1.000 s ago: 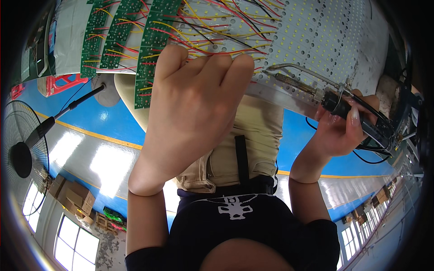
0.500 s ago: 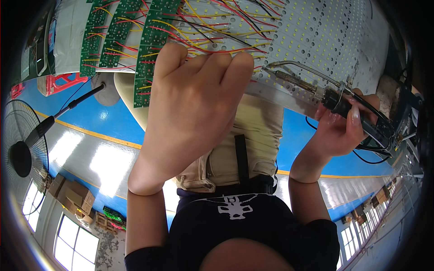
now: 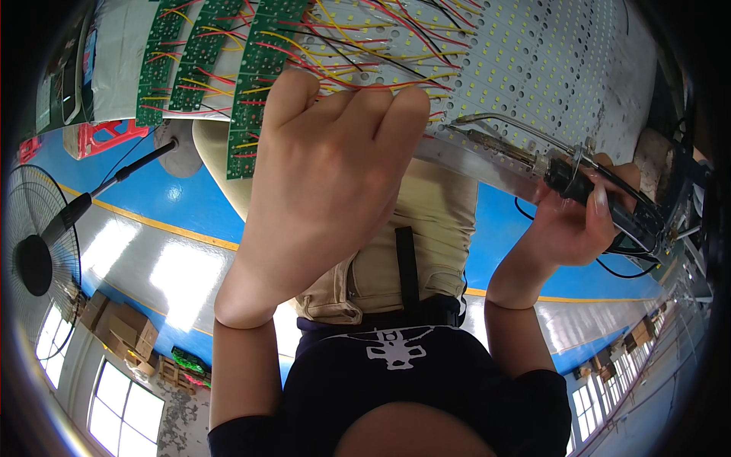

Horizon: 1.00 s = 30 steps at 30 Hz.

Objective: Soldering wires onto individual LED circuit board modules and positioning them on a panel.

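My left hand is closed, knuckles up, at the near edge of a white panel dotted with small yellow LEDs. Its fingertips are hidden, and a short red wire shows beside the forefinger. Red, yellow and black wires run from the panel to a green circuit board left of this hand. My right hand is wrapped round the black handle of a soldering iron. A thin curved metal tube is fixed along the iron. The tip points left, close to the panel's near edge, just right of my left hand.
More green boards with wires lie at the panel's left. A black cable runs from the iron's handle at the right. A standing fan is at the far left, with cardboard boxes behind it. The panel's near edge lies above my lap.
The iron's tip has moved slightly towards me and to the right, away from the wire ends. My left hand has barely moved.
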{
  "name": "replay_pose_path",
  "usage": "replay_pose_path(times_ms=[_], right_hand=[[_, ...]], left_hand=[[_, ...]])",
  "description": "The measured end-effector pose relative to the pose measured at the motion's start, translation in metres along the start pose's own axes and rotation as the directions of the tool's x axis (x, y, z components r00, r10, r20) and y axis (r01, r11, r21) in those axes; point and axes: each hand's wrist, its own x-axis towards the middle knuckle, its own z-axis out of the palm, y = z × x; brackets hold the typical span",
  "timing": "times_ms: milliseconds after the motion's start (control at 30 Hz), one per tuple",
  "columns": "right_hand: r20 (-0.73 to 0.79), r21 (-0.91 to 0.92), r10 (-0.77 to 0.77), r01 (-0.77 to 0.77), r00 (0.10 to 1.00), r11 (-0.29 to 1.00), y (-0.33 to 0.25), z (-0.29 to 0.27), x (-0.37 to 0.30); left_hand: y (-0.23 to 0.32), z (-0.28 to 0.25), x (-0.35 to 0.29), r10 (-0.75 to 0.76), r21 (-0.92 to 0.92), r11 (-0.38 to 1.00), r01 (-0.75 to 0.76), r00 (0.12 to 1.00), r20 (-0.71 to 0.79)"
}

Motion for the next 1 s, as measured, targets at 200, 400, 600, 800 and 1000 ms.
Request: replay_pose_path(times_ms=[200,400,600,800,1000], right_hand=[[0.058,0.198,0.093,-0.103,0.994,0.975,-0.006,0.003,0.009],[0.089,0.315,0.197,-0.216,0.976,0.924,-0.008,0.002,0.016],[0.194,0.302,0.051,-0.109,0.98,0.947,-0.004,-0.023,0.023],[0.645,0.368,-0.139,-0.146,0.752,0.918,0.022,-0.05,0.042],[0.678,0.303,-0.121,-0.125,0.725,0.945,0.021,-0.051,0.039]], left_hand=[[0.0,0.002,0.0,0.003,-0.002,1.0,-0.003,1.0,-0.01],[0.001,0.002,0.002,0.003,-0.032,0.999,-0.004,1.0,-0.028],[0.001,0.001,0.002,-0.014,-0.044,0.999,0.015,1.0,0.021],[0.001,0.001,-0.001,-0.032,0.039,0.999,0.033,0.999,-0.016],[0.004,0.0,0.0,-0.074,-0.015,0.997,0.075,0.997,0.013]])
